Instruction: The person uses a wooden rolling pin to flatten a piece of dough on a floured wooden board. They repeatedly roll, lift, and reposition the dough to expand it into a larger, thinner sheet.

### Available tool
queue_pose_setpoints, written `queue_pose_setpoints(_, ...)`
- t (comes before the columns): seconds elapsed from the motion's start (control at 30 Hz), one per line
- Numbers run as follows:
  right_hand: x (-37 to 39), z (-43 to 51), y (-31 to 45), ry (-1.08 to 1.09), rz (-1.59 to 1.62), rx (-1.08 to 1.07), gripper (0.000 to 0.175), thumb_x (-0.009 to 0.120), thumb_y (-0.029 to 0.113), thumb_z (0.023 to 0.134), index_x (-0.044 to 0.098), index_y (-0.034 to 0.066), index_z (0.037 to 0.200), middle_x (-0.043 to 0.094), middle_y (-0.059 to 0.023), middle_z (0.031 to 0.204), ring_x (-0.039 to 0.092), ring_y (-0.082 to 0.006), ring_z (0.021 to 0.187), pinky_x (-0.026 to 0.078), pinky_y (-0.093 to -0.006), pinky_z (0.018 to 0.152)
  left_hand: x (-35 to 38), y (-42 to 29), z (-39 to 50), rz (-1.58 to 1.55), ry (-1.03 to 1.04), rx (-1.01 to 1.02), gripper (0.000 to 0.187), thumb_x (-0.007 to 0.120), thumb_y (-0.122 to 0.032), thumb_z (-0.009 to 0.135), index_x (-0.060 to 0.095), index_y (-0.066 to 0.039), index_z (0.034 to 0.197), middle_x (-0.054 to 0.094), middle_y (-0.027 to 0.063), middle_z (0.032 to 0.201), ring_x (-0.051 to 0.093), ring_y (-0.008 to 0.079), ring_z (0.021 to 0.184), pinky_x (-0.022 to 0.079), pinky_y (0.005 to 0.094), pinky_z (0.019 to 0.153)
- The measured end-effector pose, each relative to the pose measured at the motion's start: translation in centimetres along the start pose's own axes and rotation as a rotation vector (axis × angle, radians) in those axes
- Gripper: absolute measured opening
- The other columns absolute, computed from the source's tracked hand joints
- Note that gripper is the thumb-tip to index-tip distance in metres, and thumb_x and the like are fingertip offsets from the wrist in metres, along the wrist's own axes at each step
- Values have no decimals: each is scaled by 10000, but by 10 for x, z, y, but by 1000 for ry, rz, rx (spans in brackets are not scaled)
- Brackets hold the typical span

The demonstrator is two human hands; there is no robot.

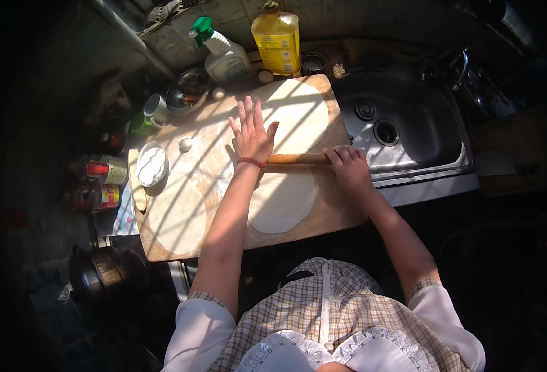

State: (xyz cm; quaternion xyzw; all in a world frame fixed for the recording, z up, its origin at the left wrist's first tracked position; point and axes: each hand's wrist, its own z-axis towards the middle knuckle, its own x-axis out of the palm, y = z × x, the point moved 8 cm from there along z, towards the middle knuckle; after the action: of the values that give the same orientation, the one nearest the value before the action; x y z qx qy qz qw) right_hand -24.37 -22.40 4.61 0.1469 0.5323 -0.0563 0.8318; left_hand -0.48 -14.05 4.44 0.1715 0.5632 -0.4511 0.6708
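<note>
My left hand (255, 132), with a red bead bracelet at the wrist, is stretched flat over the left end of a wooden rolling pin (300, 159), fingers apart. My right hand (349, 165) grips the pin's right end. Beneath the pin lie a far dough sheet (301, 116) and a near dough sheet (280, 204); whether they are one piece I cannot tell. Another flat dough round (178, 216) lies at the left of the floured wooden board (329, 218). A bowl of white flour (152, 162) stands on the board's left side, near a small whitish ball (185, 144).
A steel sink (422, 135) adjoins the board on the right. Behind it stand a green-topped spray bottle (227, 60), a yellow bottle (277, 46) and two eggs (265, 76). A metal bowl (188, 90), cups (156, 108) and jars (106, 196) line the left.
</note>
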Motion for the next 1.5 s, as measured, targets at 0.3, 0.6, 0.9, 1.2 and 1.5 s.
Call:
queue_pose_setpoints(0.3, -2, -45, 40, 44, 162, -70, 369, 595, 150, 871, 631, 181, 1237, 599, -39, 1122, 566, -241, 1100, 404, -391, 1017, -18, -2, -155, 157, 357, -154, 781, 524, -483, 988, 230, -46, 1563, 218, 206, 1628, 134, 372, 1529, 99, 561, 1225)
queue_pose_setpoints(0.6, -5, -19, 33, 2, 162, -72, 345, 638, 173, 867, 666, 253, 1202, 589, -8, 1161, 547, -219, 1160, 341, -460, 1086, -31, -15, -146, 191, 194, -129, 749, 507, -447, 1003, 239, -23, 1560, 205, 230, 1628, 140, 367, 1528, 115, 568, 1218)
queue_pose_setpoints(0.9, -19, -98, -1, 228, 23, 178, 365, 617, 163, 883, 644, 284, 1227, 509, -41, 1327, 478, -216, 1279, 320, -479, 1096, -13, -79, -224, 51, 560, -27, 779, 513, -461, 998, 247, 28, 1542, 220, 240, 1618, 157, 362, 1526, 122, 543, 1224)
queue_pose_setpoints(1.2, -25, -61, 6, 90, 113, 26, 376, 585, 91, 880, 646, 207, 1232, 599, -39, 1215, 555, -231, 1191, 348, -434, 1077, 1, -61, -181, 88, 404, -63, 811, 530, -490, 981, 255, 33, 1538, 190, 245, 1625, 143, 395, 1522, 124, 568, 1214)
queue_pose_setpoints(1.5, -41, -120, 46, 96, 174, -78, 370, 654, 87, 817, 637, 75, 1186, 617, -94, 1140, 587, -281, 1076, 447, -411, 946, -39, -70, -240, -7, 428, 79, 818, 594, -472, 948, 286, 17, 1528, 231, 209, 1621, 183, 379, 1515, 165, 555, 1209)
